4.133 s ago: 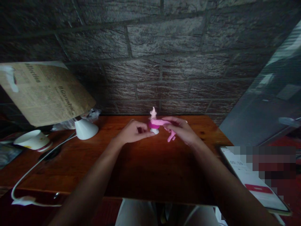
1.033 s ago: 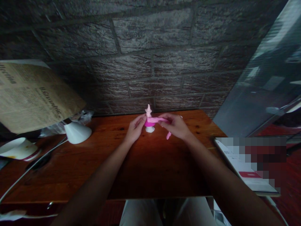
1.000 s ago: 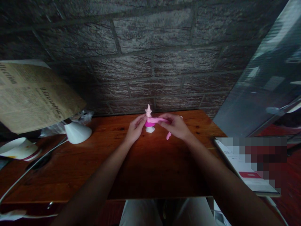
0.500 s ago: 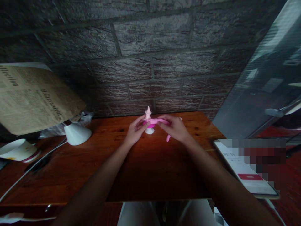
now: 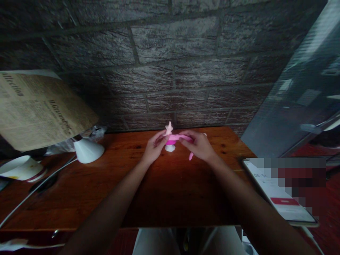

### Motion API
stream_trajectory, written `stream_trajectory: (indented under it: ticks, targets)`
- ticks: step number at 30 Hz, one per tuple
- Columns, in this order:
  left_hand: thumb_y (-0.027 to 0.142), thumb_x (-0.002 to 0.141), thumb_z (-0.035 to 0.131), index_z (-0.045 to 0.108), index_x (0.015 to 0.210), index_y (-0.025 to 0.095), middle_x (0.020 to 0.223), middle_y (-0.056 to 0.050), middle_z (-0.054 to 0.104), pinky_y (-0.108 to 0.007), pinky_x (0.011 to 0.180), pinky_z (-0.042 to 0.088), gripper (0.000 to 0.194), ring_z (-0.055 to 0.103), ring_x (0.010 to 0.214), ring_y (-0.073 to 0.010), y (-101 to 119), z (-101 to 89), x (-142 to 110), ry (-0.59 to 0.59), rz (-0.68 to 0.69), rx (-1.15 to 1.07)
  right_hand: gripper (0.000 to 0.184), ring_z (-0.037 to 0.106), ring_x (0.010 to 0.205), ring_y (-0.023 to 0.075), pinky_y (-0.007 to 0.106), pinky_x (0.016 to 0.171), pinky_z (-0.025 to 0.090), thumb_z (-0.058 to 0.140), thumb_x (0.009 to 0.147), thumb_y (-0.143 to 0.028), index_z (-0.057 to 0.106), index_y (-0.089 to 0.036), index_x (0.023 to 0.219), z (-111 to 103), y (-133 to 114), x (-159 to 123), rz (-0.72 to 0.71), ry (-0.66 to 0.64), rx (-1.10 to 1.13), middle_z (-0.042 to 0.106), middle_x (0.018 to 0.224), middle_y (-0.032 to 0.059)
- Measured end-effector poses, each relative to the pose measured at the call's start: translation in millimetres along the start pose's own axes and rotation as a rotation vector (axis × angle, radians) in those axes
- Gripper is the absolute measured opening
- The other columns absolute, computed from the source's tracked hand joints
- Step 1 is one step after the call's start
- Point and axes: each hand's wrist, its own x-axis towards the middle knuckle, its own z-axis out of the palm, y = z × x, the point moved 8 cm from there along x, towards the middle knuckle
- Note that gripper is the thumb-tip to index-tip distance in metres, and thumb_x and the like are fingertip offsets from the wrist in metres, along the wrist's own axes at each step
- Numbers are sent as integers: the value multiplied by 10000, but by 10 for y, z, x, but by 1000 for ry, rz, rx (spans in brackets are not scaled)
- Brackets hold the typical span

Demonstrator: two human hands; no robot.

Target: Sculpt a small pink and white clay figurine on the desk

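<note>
A small pink and white figurine point(image 5: 169, 140) stands upright near the far edge of the wooden desk point(image 5: 148, 184). My left hand point(image 5: 153, 148) is curled, with its fingertips against the figurine's left side. My right hand point(image 5: 199, 145) is closed on a light pink strip point(image 5: 178, 137) that runs from my fingers to the figurine's middle. A loose end of the strip point(image 5: 190, 156) hangs out below my right hand.
A white cone-shaped lamp head point(image 5: 87, 150) with a white cable lies at the left. A white cup point(image 5: 16, 168) sits at the far left under a newspaper sheet point(image 5: 39, 108). A phone point(image 5: 278, 193) lies at the right edge. A brick wall rises behind.
My left hand has gone from resting beside the figurine to touching its left side. My right hand keeps hold of the pink strip. The view has shifted a little.
</note>
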Motion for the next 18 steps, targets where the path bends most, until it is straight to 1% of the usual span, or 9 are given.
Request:
stream_trajectory:
  ticks: [4, 7, 11, 15, 16, 18]
  targets:
    - [370, 792, 688, 629, 1166, 176, 1187, -99, 691, -395, 1000, 484, 425, 650, 1097, -232, 14, 13, -3, -1, 2, 10, 201, 676, 782, 174, 300, 745, 517, 598, 822, -262, 704, -180, 971, 0, -11, 2, -7, -3, -24, 743, 898, 42]
    - [373, 794, 685, 630, 1164, 171, 1172, -99, 698, -396, 999, 483, 425, 650, 1096, -237, 11, 10, -6, 13, -10, 8, 207, 682, 794, 184, 303, 729, 528, 591, 830, -274, 699, -179, 979, 11, -9, -1, -3, -7, -8, 741, 901, 45]
    - [373, 784, 693, 635, 1146, 169, 1159, -98, 704, -383, 988, 490, 419, 657, 1083, -232, 3, -2, -2, 33, -14, -5, 219, 689, 807, 199, 296, 656, 544, 578, 847, -298, 688, -183, 997, 27, 2, -9, 21, -12, 10, 735, 927, 54]
    - [381, 782, 693, 643, 1125, 171, 1154, -97, 706, -379, 978, 497, 404, 659, 1077, -229, 2, 3, 4, 16, -5, 1, 221, 691, 805, 200, 276, 603, 546, 589, 850, -315, 682, -185, 1002, 26, 4, -18, 29, -14, 30, 729, 955, 61]
    - [383, 782, 693, 643, 1124, 172, 1155, -98, 705, -379, 977, 497, 405, 658, 1079, -229, 3, 2, 5, 15, -4, 2, 223, 690, 781, 193, 267, 580, 542, 595, 848, -319, 680, -188, 1007, 28, 10, -22, 32, -16, 40, 727, 960, 62]
    - [386, 783, 690, 642, 1126, 171, 1156, -98, 705, -379, 976, 498, 408, 658, 1080, -230, 6, 3, 6, 14, -1, 7, 247, 676, 670, 162, 247, 501, 520, 603, 845, -334, 670, -196, 1039, 52, 42, -30, 52, -43, 69, 720, 965, 58]
